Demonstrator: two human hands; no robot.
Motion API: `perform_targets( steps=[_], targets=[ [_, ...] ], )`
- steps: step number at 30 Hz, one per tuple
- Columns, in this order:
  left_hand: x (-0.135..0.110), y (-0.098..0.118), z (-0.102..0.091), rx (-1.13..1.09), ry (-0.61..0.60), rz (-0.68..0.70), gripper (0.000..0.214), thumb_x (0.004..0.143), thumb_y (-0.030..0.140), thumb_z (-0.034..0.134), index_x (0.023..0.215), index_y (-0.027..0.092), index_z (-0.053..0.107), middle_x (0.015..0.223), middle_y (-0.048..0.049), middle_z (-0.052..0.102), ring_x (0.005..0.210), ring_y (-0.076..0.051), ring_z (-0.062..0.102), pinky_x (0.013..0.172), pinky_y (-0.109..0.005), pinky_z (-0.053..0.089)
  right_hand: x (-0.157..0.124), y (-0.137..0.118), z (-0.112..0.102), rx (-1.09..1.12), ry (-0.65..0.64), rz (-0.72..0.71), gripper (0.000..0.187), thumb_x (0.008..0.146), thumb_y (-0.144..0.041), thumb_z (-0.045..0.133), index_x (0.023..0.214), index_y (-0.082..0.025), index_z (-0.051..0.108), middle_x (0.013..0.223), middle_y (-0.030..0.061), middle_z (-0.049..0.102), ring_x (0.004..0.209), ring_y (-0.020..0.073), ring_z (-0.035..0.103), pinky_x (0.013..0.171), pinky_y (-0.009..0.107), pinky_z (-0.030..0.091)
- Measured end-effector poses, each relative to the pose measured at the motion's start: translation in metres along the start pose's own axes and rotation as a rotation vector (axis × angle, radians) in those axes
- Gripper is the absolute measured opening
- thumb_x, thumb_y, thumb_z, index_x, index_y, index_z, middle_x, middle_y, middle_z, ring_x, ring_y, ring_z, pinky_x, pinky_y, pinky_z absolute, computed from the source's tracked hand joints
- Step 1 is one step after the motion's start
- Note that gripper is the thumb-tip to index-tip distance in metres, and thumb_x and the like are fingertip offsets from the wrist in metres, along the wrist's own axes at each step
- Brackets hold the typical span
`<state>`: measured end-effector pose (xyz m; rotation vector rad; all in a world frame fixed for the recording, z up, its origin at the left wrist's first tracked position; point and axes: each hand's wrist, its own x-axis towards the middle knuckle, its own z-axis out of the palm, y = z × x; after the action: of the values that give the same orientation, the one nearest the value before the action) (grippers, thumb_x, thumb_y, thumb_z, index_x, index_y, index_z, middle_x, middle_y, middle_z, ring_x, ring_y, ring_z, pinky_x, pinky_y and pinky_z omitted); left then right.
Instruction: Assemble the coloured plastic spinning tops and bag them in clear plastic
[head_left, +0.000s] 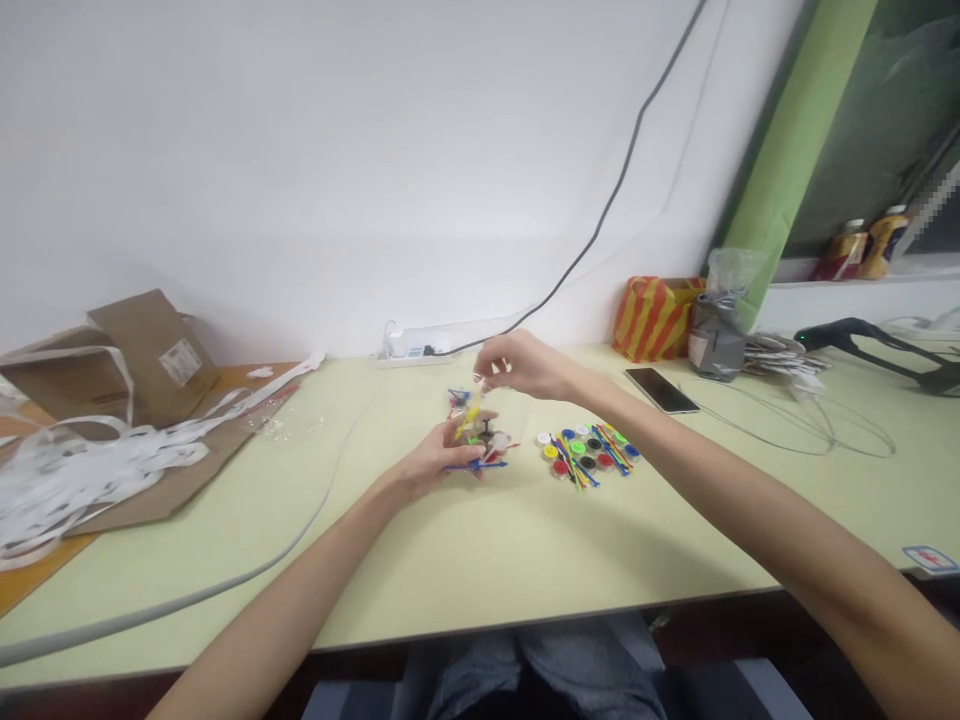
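Risk first: the left hand (439, 462) cradles a loose bundle of small coloured sticks and caps (480, 440), low over the tabletop (465, 560). Several pieces stick out past the fingers, notably a blue stick (480, 465) at the near edge. My read: any tilt of that palm and pieces slide off and scatter; they're small and light, so they'd roll.

Second risk: the right hand (517, 365) pinches a thin yellow stick (471, 412) by its top end only, directly above the bundle. With such a slim hold it could twist or slip out and knock the pieces below.

Grip state:
- Left grip: half curled, fingers cupped under and around the bundle, not fully closed. Exact finger contact is too small to tell.
- Right grip: thumb and fingertips pressed together on the yellow stick, other fingers loosely bent.

Just right of both grips, a second pile of coloured discs and sticks (586, 452) lies flat on the tabletop, apart from the hands. Further right is a phone (661, 389). A grey cable (225, 585) runs to the left of the left grip, well clear.
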<state>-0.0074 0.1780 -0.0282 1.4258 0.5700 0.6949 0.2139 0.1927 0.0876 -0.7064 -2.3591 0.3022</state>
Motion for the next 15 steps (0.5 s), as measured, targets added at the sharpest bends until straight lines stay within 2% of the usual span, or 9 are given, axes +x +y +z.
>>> perform_targets(
  steps=[3,5,8,11,13,15],
  targets=[
    [-0.001,-0.003,-0.001,0.018,-0.034,-0.007,0.069,0.084,0.034,0.081,0.144,0.02,0.049,0.125,-0.0181,0.065,0.121,-0.037,0.061,0.077,-0.033,0.058,0.001,0.001,0.004,0.111,0.034,0.028,0.011,0.08,-0.01,0.065,0.073,-0.017,0.07,0.074,-0.001,0.068,0.069,0.013,0.056,0.067,0.027,0.041],
    [-0.001,-0.005,-0.002,0.026,-0.045,-0.002,0.067,0.084,0.033,0.08,0.143,0.02,0.05,0.121,-0.0164,0.066,0.121,-0.035,0.061,0.082,-0.035,0.057,0.0,-0.001,0.004,0.182,0.044,0.054,0.008,0.083,-0.015,0.065,0.077,-0.017,0.07,0.074,-0.0003,0.07,0.07,0.014,0.06,0.068,0.027,0.042],
    [-0.001,-0.005,-0.002,0.027,0.005,0.004,0.065,0.082,0.033,0.082,0.139,0.021,0.053,0.121,-0.0147,0.067,0.119,-0.033,0.063,0.095,-0.04,0.053,-0.01,-0.006,0.0,0.252,0.049,0.103,0.015,0.091,-0.025,0.062,0.099,-0.018,0.073,0.079,0.0018,0.073,0.076,0.0167,0.066,0.072,0.029,0.046],
    [-0.001,-0.002,0.0,-0.077,0.041,0.027,0.062,0.082,0.035,0.082,0.136,0.023,0.054,0.131,-0.0157,0.063,0.123,-0.034,0.06,0.101,-0.045,0.051,-0.029,-0.011,-0.004,0.246,0.164,0.091,0.027,0.101,-0.032,0.05,0.117,-0.022,0.07,0.102,0.0051,0.075,0.1,0.0198,0.066,0.089,0.034,0.046],
    [-0.001,0.0,0.002,-0.153,0.017,0.043,0.06,0.084,0.036,0.08,0.135,0.023,0.052,0.136,-0.0172,0.061,0.13,-0.036,0.056,0.102,-0.048,0.05,-0.044,-0.009,-0.002,0.187,0.201,0.079,0.02,0.098,-0.035,0.057,0.109,-0.025,0.071,0.124,0.0059,0.068,0.119,0.0227,0.058,0.101,0.04,0.042],
    [-0.001,0.0,0.006,-0.16,-0.017,0.029,0.058,0.087,0.035,0.078,0.136,0.022,0.051,0.136,-0.0186,0.061,0.132,-0.036,0.054,0.105,-0.048,0.047,-0.058,-0.004,0.006,0.135,0.214,0.089,0.013,0.091,-0.037,0.069,0.091,-0.023,0.071,0.133,0.0066,0.061,0.127,0.0258,0.052,0.108,0.044,0.037]
  ],
)
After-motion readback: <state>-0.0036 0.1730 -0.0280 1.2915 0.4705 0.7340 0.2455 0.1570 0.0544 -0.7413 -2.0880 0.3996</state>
